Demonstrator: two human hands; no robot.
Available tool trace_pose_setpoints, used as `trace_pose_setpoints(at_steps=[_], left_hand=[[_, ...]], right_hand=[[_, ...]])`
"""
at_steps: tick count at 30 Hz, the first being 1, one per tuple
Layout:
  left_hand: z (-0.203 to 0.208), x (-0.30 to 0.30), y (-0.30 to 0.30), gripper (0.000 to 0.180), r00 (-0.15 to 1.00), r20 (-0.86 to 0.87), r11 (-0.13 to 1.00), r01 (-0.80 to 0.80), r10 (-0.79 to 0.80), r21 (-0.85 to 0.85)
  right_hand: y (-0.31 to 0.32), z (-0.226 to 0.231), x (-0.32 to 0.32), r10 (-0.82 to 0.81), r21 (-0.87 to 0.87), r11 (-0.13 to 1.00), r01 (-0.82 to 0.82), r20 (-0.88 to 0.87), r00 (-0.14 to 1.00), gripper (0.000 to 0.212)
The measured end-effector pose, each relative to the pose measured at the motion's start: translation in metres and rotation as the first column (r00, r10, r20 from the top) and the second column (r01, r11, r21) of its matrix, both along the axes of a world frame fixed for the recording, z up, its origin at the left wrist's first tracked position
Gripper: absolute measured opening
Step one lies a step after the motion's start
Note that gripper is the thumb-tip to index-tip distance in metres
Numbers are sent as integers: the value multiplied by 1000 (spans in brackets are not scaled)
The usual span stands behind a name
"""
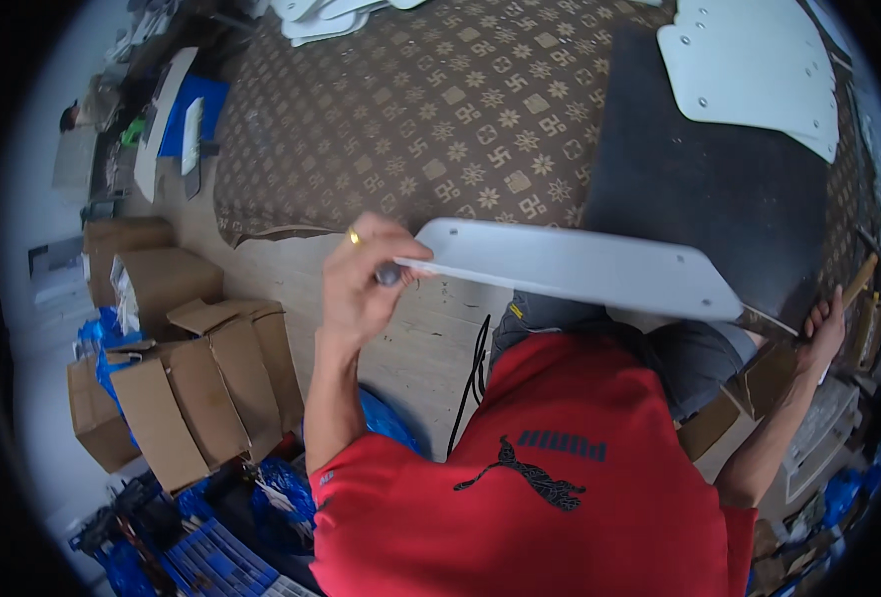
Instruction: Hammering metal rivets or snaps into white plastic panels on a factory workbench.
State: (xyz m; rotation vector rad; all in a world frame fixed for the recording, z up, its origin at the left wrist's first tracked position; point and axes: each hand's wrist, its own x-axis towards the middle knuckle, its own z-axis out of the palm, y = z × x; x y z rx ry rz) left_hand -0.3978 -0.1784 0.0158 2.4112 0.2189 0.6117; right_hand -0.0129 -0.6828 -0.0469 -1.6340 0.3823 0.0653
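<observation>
**White panel point(580, 267) held up by the left hand point(361, 274), its edges softened by blur**

The panel was held by its left end, pinched between thumb and fingers, in front of the red shirt point(560, 478) and beside the near edge of the cloth-covered table point(400, 129). Part of that end was hidden by the fingers. A dark rounded piece point(389, 274) was seen at the same grip; what it belonged to could not be made out.

The right hand point(824, 333) was placed well out to the right, its fingers bent at a wooden handle point(861, 279). Whether the handle was gripped or merely touched could not be told. A thin pale strip point(771, 320) was seen between hand and panel, its ends unclear.

On the black sheet point(704, 169), stacked white pieces point(754, 70) were cut off by the upper edge, as was another white pile point(326, 20). At the left, cardboard boxes point(201, 388) were partly hidden by one another.
</observation>
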Motion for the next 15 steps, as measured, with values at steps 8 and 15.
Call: trace_pose_setpoints(at_steps=[8,15], left_hand=[[27,-13,73,24,820,-469,561,-568,327,-602],[2,-30,107,32,679,-524,440,-733,515,-518]], right_hand=[[4,2,-9,-17,9,1000,17,-10,1000,29],[8,7,-4,-49,-23,999,48,-11,999,30]])
